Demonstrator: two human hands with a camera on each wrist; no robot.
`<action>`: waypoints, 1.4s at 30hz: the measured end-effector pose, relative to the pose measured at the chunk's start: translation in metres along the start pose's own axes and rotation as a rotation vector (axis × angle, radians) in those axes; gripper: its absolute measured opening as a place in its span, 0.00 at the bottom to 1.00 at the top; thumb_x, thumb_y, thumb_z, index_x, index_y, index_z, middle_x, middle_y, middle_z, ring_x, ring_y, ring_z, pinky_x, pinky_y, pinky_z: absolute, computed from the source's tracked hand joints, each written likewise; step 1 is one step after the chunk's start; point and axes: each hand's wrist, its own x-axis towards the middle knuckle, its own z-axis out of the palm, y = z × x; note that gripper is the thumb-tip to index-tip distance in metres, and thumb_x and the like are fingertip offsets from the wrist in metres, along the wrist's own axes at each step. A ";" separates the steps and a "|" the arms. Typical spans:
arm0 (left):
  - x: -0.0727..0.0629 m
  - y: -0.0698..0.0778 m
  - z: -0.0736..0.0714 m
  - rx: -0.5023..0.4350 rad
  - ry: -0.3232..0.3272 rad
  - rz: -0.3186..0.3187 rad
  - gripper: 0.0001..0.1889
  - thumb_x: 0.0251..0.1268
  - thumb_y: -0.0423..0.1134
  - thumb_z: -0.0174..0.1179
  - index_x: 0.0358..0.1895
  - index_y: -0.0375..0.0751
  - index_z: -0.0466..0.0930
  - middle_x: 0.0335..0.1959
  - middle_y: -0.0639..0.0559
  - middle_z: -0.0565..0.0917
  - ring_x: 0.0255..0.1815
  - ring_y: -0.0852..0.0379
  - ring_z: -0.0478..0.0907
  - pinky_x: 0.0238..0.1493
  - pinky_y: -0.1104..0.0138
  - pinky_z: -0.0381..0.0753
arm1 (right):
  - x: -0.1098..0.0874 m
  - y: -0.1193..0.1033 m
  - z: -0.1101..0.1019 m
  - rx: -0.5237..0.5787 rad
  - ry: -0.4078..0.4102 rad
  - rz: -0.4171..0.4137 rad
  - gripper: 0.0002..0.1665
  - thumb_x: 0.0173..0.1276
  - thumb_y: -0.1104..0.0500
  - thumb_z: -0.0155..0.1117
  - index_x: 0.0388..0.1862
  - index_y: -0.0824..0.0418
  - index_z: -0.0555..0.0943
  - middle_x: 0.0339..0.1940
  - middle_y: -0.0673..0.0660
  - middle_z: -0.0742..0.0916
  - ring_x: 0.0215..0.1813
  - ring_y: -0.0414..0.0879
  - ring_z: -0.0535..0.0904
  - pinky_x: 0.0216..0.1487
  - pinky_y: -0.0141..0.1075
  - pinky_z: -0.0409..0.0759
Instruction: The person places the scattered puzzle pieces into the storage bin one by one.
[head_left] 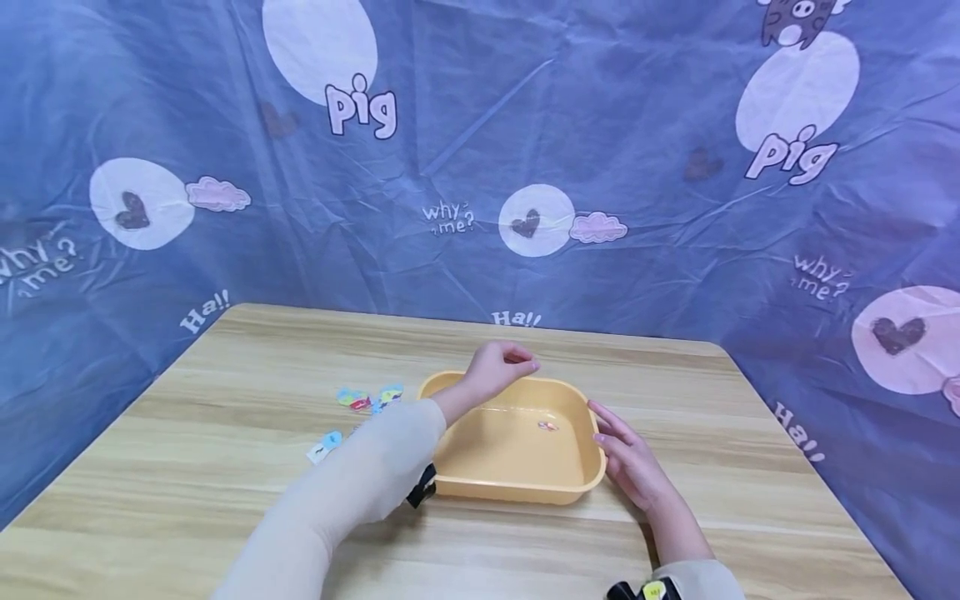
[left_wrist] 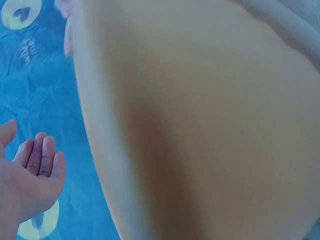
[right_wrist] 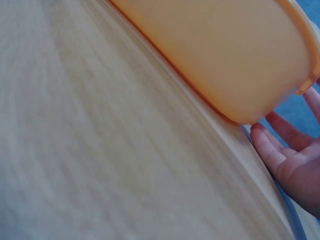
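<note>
A yellow plastic basin [head_left: 517, 492] stands on the table, with a small pink-and-white flat piece [head_left: 548, 426] lying in it. Over the basin's far rim is my left hand [head_left: 501, 367], its fingers loosely bent; in the left wrist view the palm of this left hand [left_wrist: 35, 185] shows nothing in it. My right hand [head_left: 630, 454] rests against the basin's right side, fingers nearly straight. In the right wrist view, fingertips of the right hand [right_wrist: 295, 150] touch or nearly touch the basin's outer wall [right_wrist: 225, 55].
Left of the basin lie several small colourful flat pieces [head_left: 354, 398], with a blue-and-white one [head_left: 324, 446] nearer, partly beside the left sleeve [head_left: 360, 475]. The wooden table [head_left: 187, 467] meets a blue printed cloth [head_left: 420, 250] at the back and sides.
</note>
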 end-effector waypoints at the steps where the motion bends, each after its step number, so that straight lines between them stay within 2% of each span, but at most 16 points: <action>1: 0.000 0.000 -0.004 -0.004 0.003 0.000 0.10 0.50 0.36 0.61 0.35 0.33 0.79 0.30 0.49 0.81 0.31 0.59 0.76 0.33 0.75 0.74 | 0.000 0.000 0.000 0.001 -0.002 -0.001 0.31 0.62 0.68 0.46 0.65 0.62 0.55 0.59 0.72 0.56 0.52 0.51 0.70 0.49 0.40 0.70; 12: -0.009 0.010 -0.051 -0.137 0.067 0.034 0.12 0.50 0.32 0.61 0.38 0.28 0.77 0.34 0.43 0.80 0.35 0.54 0.77 0.37 0.71 0.75 | 0.002 0.001 0.003 0.024 -0.018 0.021 0.33 0.62 0.67 0.48 0.65 0.63 0.52 0.62 0.72 0.54 0.55 0.52 0.67 0.51 0.40 0.68; 20: -0.028 0.003 -0.098 -0.211 0.138 0.019 0.14 0.53 0.34 0.59 0.42 0.28 0.76 0.38 0.41 0.79 0.38 0.53 0.76 0.42 0.67 0.74 | 0.003 0.001 0.003 0.021 -0.009 0.035 0.33 0.62 0.67 0.48 0.66 0.63 0.51 0.62 0.71 0.55 0.55 0.51 0.67 0.51 0.39 0.68; 25: -0.046 -0.006 -0.122 -0.179 0.162 -0.007 0.17 0.53 0.38 0.59 0.45 0.31 0.74 0.41 0.42 0.78 0.42 0.53 0.75 0.44 0.67 0.73 | 0.003 0.001 0.003 0.028 -0.007 0.039 0.34 0.62 0.67 0.48 0.66 0.62 0.51 0.62 0.71 0.54 0.56 0.51 0.67 0.51 0.40 0.68; 31: -0.067 -0.014 -0.136 -0.108 0.159 -0.043 0.20 0.53 0.42 0.59 0.46 0.32 0.74 0.42 0.43 0.78 0.43 0.54 0.74 0.43 0.68 0.73 | 0.002 0.001 0.002 0.032 -0.006 0.036 0.33 0.62 0.67 0.48 0.66 0.63 0.51 0.62 0.70 0.55 0.55 0.50 0.67 0.51 0.40 0.68; 42: -0.101 -0.024 -0.148 -0.050 0.126 -0.029 0.20 0.54 0.41 0.59 0.48 0.32 0.72 0.43 0.42 0.78 0.41 0.54 0.75 0.40 0.70 0.74 | 0.001 -0.001 0.000 0.028 0.007 0.044 0.34 0.62 0.66 0.49 0.66 0.61 0.51 0.63 0.70 0.54 0.54 0.48 0.68 0.51 0.40 0.68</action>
